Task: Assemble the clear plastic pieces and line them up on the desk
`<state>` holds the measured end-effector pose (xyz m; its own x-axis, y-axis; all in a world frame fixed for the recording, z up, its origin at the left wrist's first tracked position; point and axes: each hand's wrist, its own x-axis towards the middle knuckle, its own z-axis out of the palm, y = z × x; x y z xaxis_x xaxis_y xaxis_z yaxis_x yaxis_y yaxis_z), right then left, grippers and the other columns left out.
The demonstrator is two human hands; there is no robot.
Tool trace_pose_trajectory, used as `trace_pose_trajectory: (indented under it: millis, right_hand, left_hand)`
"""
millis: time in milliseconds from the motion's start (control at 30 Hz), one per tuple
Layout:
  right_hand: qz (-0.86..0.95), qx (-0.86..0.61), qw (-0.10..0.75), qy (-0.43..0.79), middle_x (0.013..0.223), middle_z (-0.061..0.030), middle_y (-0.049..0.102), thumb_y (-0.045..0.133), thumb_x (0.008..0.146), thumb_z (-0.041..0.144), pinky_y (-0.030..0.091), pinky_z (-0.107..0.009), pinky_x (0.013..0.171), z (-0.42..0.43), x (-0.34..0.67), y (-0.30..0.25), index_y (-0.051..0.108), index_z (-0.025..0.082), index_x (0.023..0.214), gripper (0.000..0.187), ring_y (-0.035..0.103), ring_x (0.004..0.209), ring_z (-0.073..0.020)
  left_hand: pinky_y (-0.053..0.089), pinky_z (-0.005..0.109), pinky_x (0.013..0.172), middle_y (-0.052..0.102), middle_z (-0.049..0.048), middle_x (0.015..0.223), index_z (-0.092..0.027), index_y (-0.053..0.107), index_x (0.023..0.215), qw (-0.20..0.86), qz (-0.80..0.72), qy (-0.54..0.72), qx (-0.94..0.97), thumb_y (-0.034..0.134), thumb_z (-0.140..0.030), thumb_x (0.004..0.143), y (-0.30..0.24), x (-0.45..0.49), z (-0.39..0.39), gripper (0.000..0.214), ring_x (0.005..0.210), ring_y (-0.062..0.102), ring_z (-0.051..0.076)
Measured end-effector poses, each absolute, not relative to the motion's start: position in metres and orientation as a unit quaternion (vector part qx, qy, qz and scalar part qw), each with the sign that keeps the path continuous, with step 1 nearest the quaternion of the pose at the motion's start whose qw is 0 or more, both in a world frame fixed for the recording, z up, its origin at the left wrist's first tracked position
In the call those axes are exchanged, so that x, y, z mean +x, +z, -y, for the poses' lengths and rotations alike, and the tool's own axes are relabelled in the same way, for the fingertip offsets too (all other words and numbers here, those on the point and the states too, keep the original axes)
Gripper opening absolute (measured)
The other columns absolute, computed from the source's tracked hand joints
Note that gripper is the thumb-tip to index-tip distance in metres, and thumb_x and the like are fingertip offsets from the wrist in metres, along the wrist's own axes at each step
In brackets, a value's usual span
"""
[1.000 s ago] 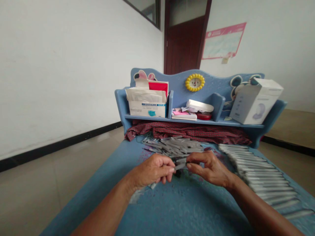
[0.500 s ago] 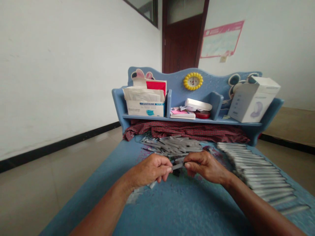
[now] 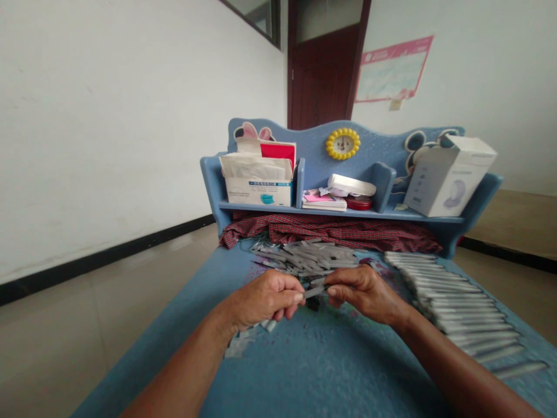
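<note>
A small grey strip [image 3: 314, 292] is pinched between both my hands over the blue desk [image 3: 313, 371]. My left hand [image 3: 265, 299] grips its left end with thumb and fingers closed. Closed fingers of my right hand [image 3: 363, 292] hold the right end. Just behind the hands lies a loose pile of grey strips [image 3: 304, 259]. Several small grey pieces [image 3: 246, 339] lie on the desk under my left wrist.
A neat row of grey strips [image 3: 456, 305] runs along the desk's right side. Red checked cloth [image 3: 331, 229] lies under the blue shelf [image 3: 339, 212], which carries a mask box [image 3: 256, 180], papers, a yellow clock [image 3: 343, 144] and a white box [image 3: 448, 177].
Both hands stay pinched on the strip. More small grey pieces now show on the desk below my left hand. The view has shifted slightly.
</note>
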<state>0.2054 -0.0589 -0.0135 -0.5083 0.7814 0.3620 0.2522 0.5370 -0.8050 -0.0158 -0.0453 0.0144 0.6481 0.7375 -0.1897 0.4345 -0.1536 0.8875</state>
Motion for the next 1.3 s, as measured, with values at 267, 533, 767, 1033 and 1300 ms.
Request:
trace_pose_trajectory:
  millis: [267,533,767,1033,1300]
  right_hand:
    - [0.813,-0.342,0.333,0.334,0.059,0.0001,0.056,0.046,0.084,0.04,0.04,-0.019,0.05,0.058,0.207,-0.013,0.061,0.016,0.073,0.031,0.051,0.053,-0.0096]
    - [0.735,-0.389,0.281,0.479,0.043,0.0026,0.05,0.04,0.083,0.049,0.035,-0.017,0.038,0.056,0.202,-0.024,0.046,0.016,0.058,0.042,0.043,0.035,-0.0069]
    - [0.7,-0.391,0.316,0.507,0.05,0.0027,0.054,0.051,0.077,0.046,0.039,-0.018,0.041,0.056,0.2,-0.024,0.051,0.016,0.071,0.031,0.05,0.042,-0.0081]
    - [0.751,-0.372,0.318,0.443,0.05,0.001,0.054,0.047,0.082,0.042,0.04,-0.019,0.047,0.058,0.201,-0.022,0.052,0.015,0.062,0.034,0.05,0.046,-0.0082]
    - [0.638,-0.39,0.301,0.592,0.034,0.0041,0.05,0.046,0.079,0.049,0.033,-0.017,0.029,0.053,0.197,-0.033,0.047,0.017,0.061,0.037,0.04,0.025,-0.0081]
  left_hand:
    - [0.032,0.016,0.043,0.052,-0.0024,0.055,-0.013,0.056,0.075,0.476,-0.397,0.137,0.773,0.047,-0.031,0.077,0.011,-0.014,0.043,0.02,0.045,0.042,0.005]
    - [0.035,0.018,0.046,0.053,-0.0021,0.058,-0.014,0.058,0.078,0.434,-0.393,0.128,0.8,0.046,-0.031,0.076,0.009,-0.012,0.044,0.021,0.049,0.045,0.007]
    - [0.034,0.018,0.045,0.052,-0.0023,0.057,-0.013,0.057,0.078,0.432,-0.402,0.115,0.799,0.043,-0.03,0.077,0.01,-0.012,0.044,0.021,0.048,0.044,0.007]
    - [0.034,0.018,0.046,0.053,-0.0022,0.058,-0.014,0.057,0.077,0.425,-0.402,0.121,0.802,0.044,-0.029,0.077,0.012,-0.012,0.044,0.02,0.048,0.044,0.007]
    - [0.035,0.019,0.051,0.051,-0.0019,0.06,-0.012,0.059,0.074,0.392,-0.385,0.148,0.822,0.049,-0.023,0.072,0.01,-0.01,0.043,0.015,0.056,0.044,0.008]
